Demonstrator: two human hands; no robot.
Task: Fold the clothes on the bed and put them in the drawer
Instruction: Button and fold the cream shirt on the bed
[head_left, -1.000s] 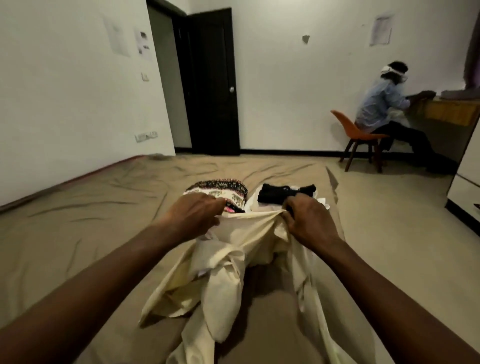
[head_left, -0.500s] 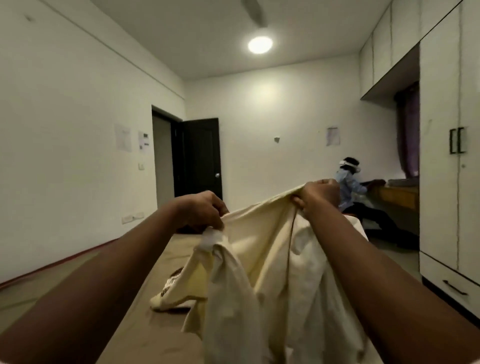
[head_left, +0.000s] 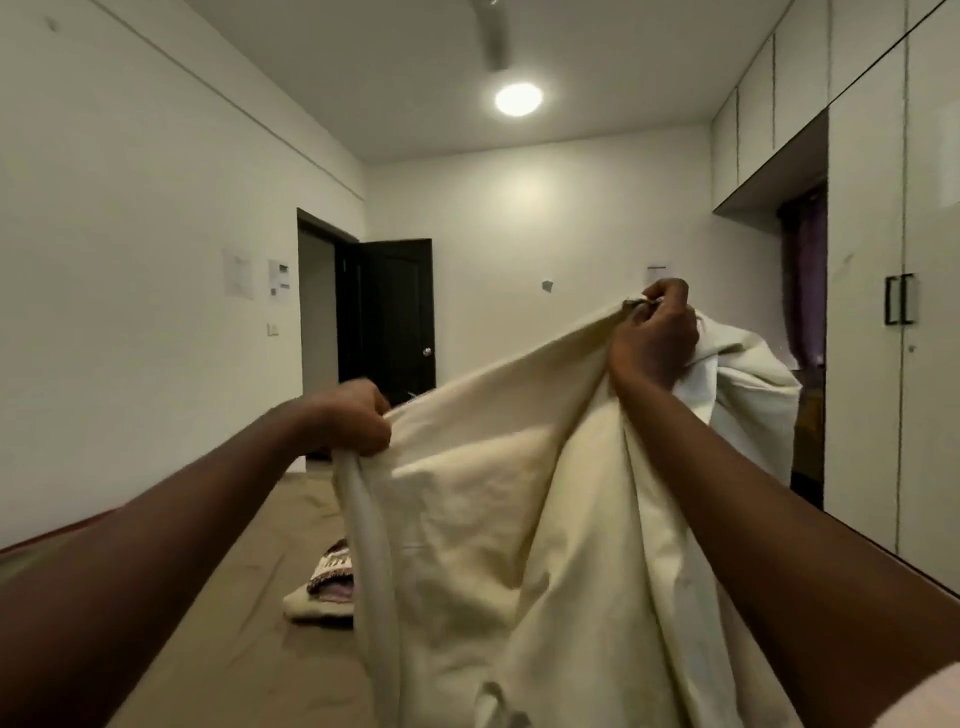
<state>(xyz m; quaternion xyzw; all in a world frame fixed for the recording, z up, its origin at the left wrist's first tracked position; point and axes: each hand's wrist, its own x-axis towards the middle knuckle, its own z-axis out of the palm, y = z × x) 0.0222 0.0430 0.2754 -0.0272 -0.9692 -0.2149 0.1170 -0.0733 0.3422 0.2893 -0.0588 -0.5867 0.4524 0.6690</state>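
You are holding a big cream cloth (head_left: 519, 519) up in the air over the bed (head_left: 249, 623). Your left hand (head_left: 358, 418) is closed in a tight fist around one top edge of it. Your right hand (head_left: 655, 335) is up higher and farther to the right, and its fingers (head_left: 662, 301) are pinching another top edge. The cloth is stretching between your two hands and hanging down in soft folds toward the near end of the bed. A bunched part of it is puffing out to the right, past your right hand.

It looks like you are only opening this cloth out, so that you can find its shape. It is not folded yet. I think this is an early part of the job.

On the bed, a bit farther away and to the left of the hanging cloth, a small pile of clothes (head_left: 327, 587) is lying. It has a patterned piece on top and a pale piece under it. I cannot tell if that pile is folded well. The hanging cloth is hiding the rest of the bed, so more clothes may be there.

A tall white wardrobe (head_left: 883, 364) is standing on the right. No drawer is showing, and nothing seems put away yet. So you have folding left to do, and then carrying the clothes to the drawer.
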